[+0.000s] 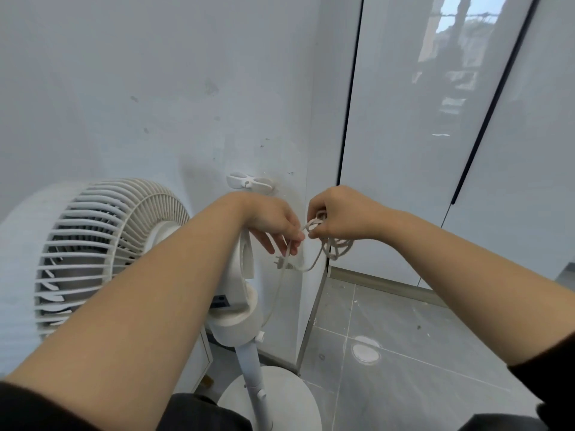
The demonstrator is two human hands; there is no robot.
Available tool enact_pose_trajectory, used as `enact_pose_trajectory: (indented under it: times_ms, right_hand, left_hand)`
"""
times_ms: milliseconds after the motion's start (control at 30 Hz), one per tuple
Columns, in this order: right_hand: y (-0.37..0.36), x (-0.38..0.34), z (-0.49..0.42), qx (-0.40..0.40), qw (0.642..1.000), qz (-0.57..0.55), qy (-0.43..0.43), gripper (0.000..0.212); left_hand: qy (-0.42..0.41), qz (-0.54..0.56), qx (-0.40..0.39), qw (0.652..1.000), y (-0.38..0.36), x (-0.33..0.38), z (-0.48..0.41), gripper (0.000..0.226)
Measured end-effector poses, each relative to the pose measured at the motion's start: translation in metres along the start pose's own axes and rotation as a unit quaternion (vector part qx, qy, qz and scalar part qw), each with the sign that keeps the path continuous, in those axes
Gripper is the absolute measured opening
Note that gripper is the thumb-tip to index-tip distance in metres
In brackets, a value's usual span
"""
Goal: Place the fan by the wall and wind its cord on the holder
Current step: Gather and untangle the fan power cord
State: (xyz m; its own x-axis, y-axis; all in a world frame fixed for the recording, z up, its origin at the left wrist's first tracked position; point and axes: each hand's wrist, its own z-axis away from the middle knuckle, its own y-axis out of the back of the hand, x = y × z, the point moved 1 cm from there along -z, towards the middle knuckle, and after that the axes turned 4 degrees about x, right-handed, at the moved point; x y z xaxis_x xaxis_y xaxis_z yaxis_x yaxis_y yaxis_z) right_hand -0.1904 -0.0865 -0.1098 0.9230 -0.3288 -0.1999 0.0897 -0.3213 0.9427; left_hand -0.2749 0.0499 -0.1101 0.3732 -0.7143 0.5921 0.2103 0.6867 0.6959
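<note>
while the right hand (340,217) curls around a small bundle of white cord (311,226), with loops hanging below its fingers, the left hand (273,223) pinches a single strand of the same cord between thumb and fingertips. the two hands are almost touching, held in front of a pale wall (155,88). the plug (281,263) dangles just under the left hand, and one strand runs down toward the fan's neck. the holder (249,181), a small white two-armed cleat, is fixed to the wall just above the hands and slightly to their left; its long axis runs sideways along the wall. the left hand is the nearer one, almost directly below it, while the right hand with the bundle sits lower and to the right. the holder looks bare, so winding seems not yet begun, and the cord would likely need to travel up and leftward. the fan (105,244) stands close to the wall, left of the arms, its round base (280,396) below. a grey tiled floor (420,337) lies to the right.
</note>
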Motion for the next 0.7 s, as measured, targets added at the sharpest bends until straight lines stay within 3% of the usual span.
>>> enact_pose_trajectory:
  times_ms: [100,200,333,400,500,600,700]
  right_hand:
    - [0.002,0.008,0.002,-0.079,0.985,-0.142,-0.061,0.026]
    - [-0.004,0.021,0.008,-0.132,0.93,-0.322,-0.12,0.037]
    - [-0.029,0.035,0.017,-0.245,0.762,-0.576,-0.164,0.05]
    - [-0.04,0.04,0.021,-0.289,0.679,-0.66,-0.139,0.06]
    - [-0.043,0.041,0.026,-0.296,0.612,-0.724,-0.118,0.055]
    - [-0.04,0.05,0.028,-0.263,0.592,-0.754,-0.106,0.051]
    - [-0.033,0.055,0.031,-0.229,0.634,-0.734,-0.08,0.066]
  left_hand:
    - [0.001,0.033,0.022,0.999,0.001,-0.002,-0.003,0.024]
    - [0.009,0.039,0.039,0.998,0.0,-0.003,-0.003,0.026]
    - [0.015,0.047,0.047,0.998,-0.001,-0.002,-0.002,0.026]
    - [0.021,0.051,0.053,0.997,-0.002,-0.002,-0.001,0.027]
    - [0.028,0.052,0.066,0.996,-0.002,-0.002,0.001,0.029]
    - [0.047,0.035,0.077,0.995,-0.002,-0.002,0.003,0.032]
    - [0.074,0.01,0.081,0.994,-0.002,-0.002,0.003,0.035]
